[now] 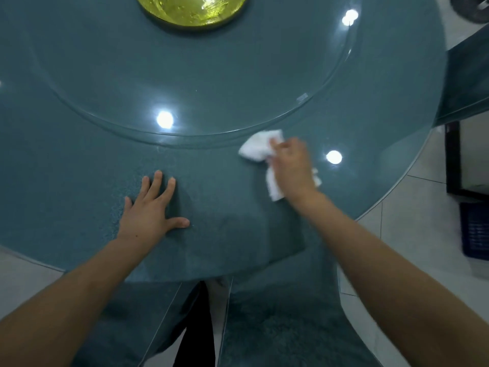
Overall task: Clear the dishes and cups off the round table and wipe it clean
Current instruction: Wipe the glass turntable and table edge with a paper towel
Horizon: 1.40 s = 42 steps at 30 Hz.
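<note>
While flat on the desk (pixel 79 154) near its front edge, left hand (pixel 148 210): fingers (pixel 156 185) straight and spread, holding nothing. Right hand (pixel 291 168): fingers curled round a white cloth (pixel 258 148), pressed to the desk just outside the glass turntable (pixel 185 75). Gold hub (pixel 193 11) at turntable centre, well apart from both hands.

I note round table (pixel 79 160) teal, finely speckled | glass turntable (pixel 185 75) clear, teal showing through | centre disc (pixel 191 11) glossy gold-yellow | cloth (pixel 258 148) plain white | floor tiles (pixel 412 215) off-white | crate (pixel 473 229) dark blue
</note>
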Each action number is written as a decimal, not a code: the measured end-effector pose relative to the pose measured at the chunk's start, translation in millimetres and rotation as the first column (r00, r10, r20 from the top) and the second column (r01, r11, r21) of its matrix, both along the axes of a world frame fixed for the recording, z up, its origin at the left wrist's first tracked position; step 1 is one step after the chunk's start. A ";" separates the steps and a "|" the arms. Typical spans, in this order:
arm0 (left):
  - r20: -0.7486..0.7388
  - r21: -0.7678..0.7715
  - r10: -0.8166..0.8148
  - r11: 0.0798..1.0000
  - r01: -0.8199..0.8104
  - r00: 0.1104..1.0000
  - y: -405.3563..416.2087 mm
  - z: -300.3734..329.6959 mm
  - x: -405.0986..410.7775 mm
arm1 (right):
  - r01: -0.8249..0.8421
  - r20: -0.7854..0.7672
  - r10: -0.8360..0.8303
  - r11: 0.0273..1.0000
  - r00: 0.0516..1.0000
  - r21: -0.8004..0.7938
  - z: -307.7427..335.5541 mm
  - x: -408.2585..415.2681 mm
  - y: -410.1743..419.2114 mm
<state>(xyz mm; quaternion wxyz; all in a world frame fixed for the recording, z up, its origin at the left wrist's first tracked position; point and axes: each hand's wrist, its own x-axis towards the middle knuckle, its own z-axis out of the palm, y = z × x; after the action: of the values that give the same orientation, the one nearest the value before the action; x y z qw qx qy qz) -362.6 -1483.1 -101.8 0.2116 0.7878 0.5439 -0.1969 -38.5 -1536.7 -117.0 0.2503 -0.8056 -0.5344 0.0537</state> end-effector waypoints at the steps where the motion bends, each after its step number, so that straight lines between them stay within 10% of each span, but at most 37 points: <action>1: 0.000 0.006 0.001 1.000 -0.001 1.000 -0.4 -0.3 0.7 | 0.143 0.024 -0.142 0.989 0.990 -0.049 -1.1 28.2 -2.5; 7: -0.024 -0.020 0.007 1.000 -0.008 1.000 -0.8 0.8 2.4 | 0.570 -0.195 -0.562 0.821 0.804 -0.014 -3.1 -49.8 -0.3; 12: -0.004 -0.003 -0.010 1.000 0.010 1.000 1.5 0.3 -0.7 | -0.245 0.011 0.245 0.968 0.970 0.055 -11.1 -146.4 -48.7; 14: -0.012 -0.006 -0.022 1.000 0.022 1.000 0.2 0.5 -0.5 | -0.274 0.121 0.265 0.960 0.957 0.062 -13.3 -90.5 -60.7; 19: 0.002 0.013 -0.032 0.999 0.032 0.999 -0.6 -0.6 1.2 | 0.421 0.053 -0.422 0.906 0.905 0.040 -13.9 23.8 -68.2; 23: 0.040 0.019 -0.033 0.999 0.032 0.999 -1.4 -2.4 -2.3 | 0.631 -0.149 -0.624 0.775 0.767 0.003 -11.9 -94.8 -51.3; 26: 0.132 0.065 -0.053 0.997 0.045 0.990 -8.9 -4.8 -14.5 | 0.159 -0.048 -0.157 0.987 0.986 0.032 -5.5 -192.0 -88.7; 29: 0.209 0.151 -0.112 0.985 0.081 0.972 -28.7 -5.5 -36.6 | -0.280 0.157 0.267 0.958 0.951 0.067 -23.6 -150.1 -111.9; 32: 0.203 0.200 -0.131 0.976 0.090 0.970 -56.3 -9.3 -60.5 | 0.028 0.243 -0.045 0.997 0.969 0.075 -24.3 -71.4 -103.1; 36: 0.232 0.250 -0.081 0.968 0.021 0.969 -78.6 -10.0 -88.6 | 0.526 -0.054 -0.524 0.851 0.850 0.013 -8.9 -119.3 -73.0; 39: 0.246 0.284 -0.008 0.957 -0.064 0.969 -86.3 -6.4 -110.9 | 0.106 0.022 -0.107 0.994 0.994 0.040 -17.1 -232.3 -79.8; 42: 0.232 0.300 0.016 0.950 -0.087 0.973 -80.6 -2.5 -131.3 | -0.391 0.136 0.383 0.920 0.914 0.037 -25.9 -241.2 -102.4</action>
<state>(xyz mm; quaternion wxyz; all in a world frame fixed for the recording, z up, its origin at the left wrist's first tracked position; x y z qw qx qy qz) -493.9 -1563.7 -104.3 0.1518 0.8140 0.5606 -0.0130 -279.7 -1639.2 -142.8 0.2258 -0.6774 -0.6993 0.0343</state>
